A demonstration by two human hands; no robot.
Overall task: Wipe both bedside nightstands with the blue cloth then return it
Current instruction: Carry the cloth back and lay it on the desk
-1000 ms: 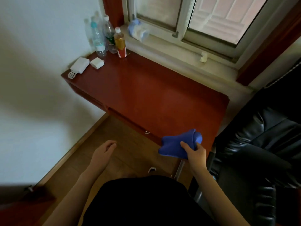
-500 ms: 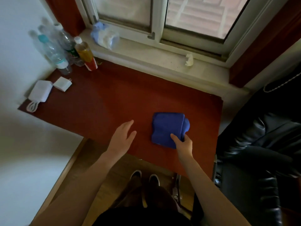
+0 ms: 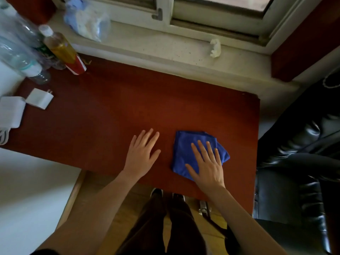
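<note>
A folded blue cloth (image 3: 185, 146) lies flat on the red-brown wooden table top (image 3: 117, 109), near its front right part. My right hand (image 3: 207, 163) rests palm down on the cloth with the fingers spread, covering its lower right portion. To the left of the cloth, my left hand (image 3: 142, 153) lies flat and open on the bare wood, a short gap from the cloth's edge.
Several plastic bottles (image 3: 60, 48) stand at the table's back left corner. Two white chargers (image 3: 39, 98) lie at the left edge. A plastic bag (image 3: 86, 19) and a crumpled tissue (image 3: 215, 46) sit on the windowsill. A black leather chair (image 3: 298, 162) stands on the right.
The cloth went from held in the air to lying on the table. My right hand let go of its pinch and now lies flat on it. My left hand came down onto the wood.
</note>
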